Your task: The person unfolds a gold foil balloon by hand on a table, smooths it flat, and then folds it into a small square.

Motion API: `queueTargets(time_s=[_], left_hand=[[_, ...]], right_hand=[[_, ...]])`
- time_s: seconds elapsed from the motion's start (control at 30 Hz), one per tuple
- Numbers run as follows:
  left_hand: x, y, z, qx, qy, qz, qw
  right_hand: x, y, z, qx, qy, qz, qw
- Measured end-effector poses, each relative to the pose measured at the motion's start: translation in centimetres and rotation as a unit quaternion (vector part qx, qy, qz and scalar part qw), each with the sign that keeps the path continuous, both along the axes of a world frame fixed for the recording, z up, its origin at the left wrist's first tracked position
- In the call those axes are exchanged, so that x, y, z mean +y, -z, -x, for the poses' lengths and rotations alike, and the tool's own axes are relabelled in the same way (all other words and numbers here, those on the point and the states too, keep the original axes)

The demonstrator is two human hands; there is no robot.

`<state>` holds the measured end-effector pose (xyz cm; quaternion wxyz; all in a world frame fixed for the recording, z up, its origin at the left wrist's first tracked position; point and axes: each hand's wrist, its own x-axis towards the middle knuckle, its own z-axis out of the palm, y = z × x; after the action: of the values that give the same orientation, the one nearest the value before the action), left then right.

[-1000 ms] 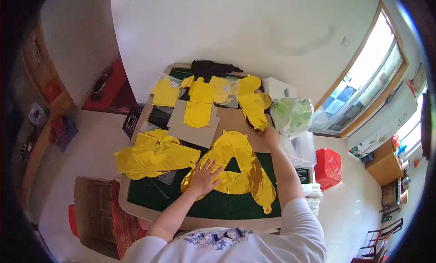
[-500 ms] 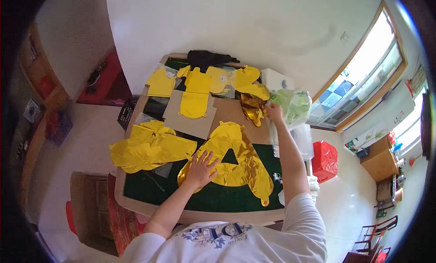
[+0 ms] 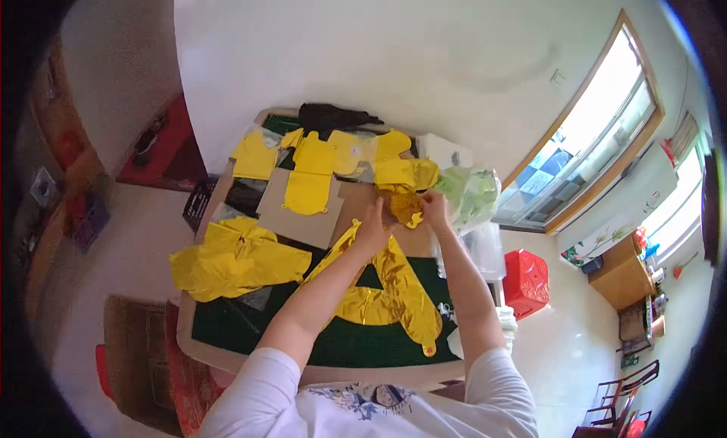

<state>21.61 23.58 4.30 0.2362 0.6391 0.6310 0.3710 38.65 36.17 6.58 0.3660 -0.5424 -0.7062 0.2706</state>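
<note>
A gold letter-A foil balloon [image 3: 405, 286] lies flat on the green table top [image 3: 363, 349], partly under my left forearm. My left hand [image 3: 374, 227] is over the balloon's top, beside a crumpled gold foil piece [image 3: 404, 205]; its fingertips are too small to read. At that piece's right edge, my right hand [image 3: 435, 209] has its fingers pinched on the foil. Folded gold foil [image 3: 238, 260] rests at the left. Flat yellow foil pieces [image 3: 312, 173] lie along the back, some in clear bags, one over a grey cardboard sheet [image 3: 291, 224].
A clear bag with green contents [image 3: 466, 194] sits right of my right hand. Black cloth [image 3: 333, 118] lies at the table's back edge. A red stool [image 3: 525, 283] stands off the right side, and a black basket [image 3: 198, 203] off the left.
My left hand has moved up and right from the letter-A balloon's lower left to the crumpled foil. My right hand stays by that foil. The view has shifted slightly.
</note>
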Motion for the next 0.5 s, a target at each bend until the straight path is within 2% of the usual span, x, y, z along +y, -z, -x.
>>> queueTargets(time_s=[0.03,0.07,0.13,0.17,0.23,0.27,0.3,0.37,0.4,0.47,0.5], left_hand=[[0.9,-0.4,-0.5,-0.019,-0.051,-0.013,0.998],[1.5,-0.7,-0.9,-0.019,-0.048,-0.017,0.999],[1.2,-3.3,-1.3,0.057,-0.022,-0.140,0.988],[2.4,-2.9,-1.2,0.058,-0.020,-0.140,0.988],[4.7,-1.7,-0.5,0.014,0.042,-0.055,0.997],[4.7,-1.4,-0.5,0.015,0.043,-0.051,0.998],[4.2,-2.1,-0.4,-0.012,0.016,-0.070,0.997],[3.7,-2.4,-0.3,-0.039,-0.012,-0.084,0.996],[4.0,-1.8,-0.3,-0.033,-0.008,-0.110,0.993],[4.4,-0.7,-0.2,-0.027,0.000,-0.136,0.990],[4.4,-0.5,0.1,-0.041,0.002,-0.161,0.986]], right_hand=[[-0.3,-0.4,0.1,0.001,0.002,-0.005,1.000],[-0.5,-0.7,0.1,0.000,-0.016,-0.009,1.000],[-1.3,-1.3,0.2,-0.001,-0.050,-0.013,0.999],[-1.5,-1.7,0.3,-0.001,-0.048,-0.012,0.999],[-1.8,-1.6,0.4,-0.018,-0.021,-0.063,0.998],[-0.7,-0.8,0.2,0.097,-0.011,0.083,0.992],[-0.7,-0.9,0.0,0.099,-0.010,0.086,0.991],[-1.1,-0.8,-0.5,0.114,-0.205,0.108,0.966],[-4.6,-5.4,2.1,0.109,-0.069,0.266,0.955],[-1.1,-1.0,1.0,0.121,-0.104,0.242,0.957],[-0.7,-0.7,1.1,0.131,-0.140,0.214,0.958]])
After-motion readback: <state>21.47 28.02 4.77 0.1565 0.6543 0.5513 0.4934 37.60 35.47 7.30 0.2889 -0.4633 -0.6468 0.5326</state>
